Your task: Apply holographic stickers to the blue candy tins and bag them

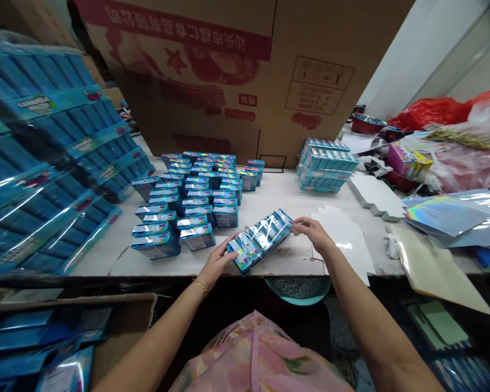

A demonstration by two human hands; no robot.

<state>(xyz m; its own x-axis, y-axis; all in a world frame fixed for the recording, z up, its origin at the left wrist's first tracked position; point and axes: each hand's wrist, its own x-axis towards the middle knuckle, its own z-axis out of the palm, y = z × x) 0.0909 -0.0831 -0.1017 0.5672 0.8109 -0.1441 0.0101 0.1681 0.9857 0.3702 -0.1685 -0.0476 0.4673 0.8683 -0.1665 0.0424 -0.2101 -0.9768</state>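
A shiny pack of small blue boxes [265, 238], set side by side in a row, lies at a slant near the table's front edge. My left hand [217, 263] grips its near left end, thumb on top. At the far right end, the fingers of my right hand [311, 230] pinch the corner. Just left of the pack, several small blue boxes [196, 237] stand upright in close rows. White die-cut card sheets [343, 242] lie under and beside my right forearm.
A large brown carton [228, 81] walls off the table's back. Wrapped blue packs are stacked high at left [44, 158], with a smaller stack [326, 166] at back right. A carton of blue packaging [44, 348] sits lower left; a teal basin [300, 296] is below the edge.
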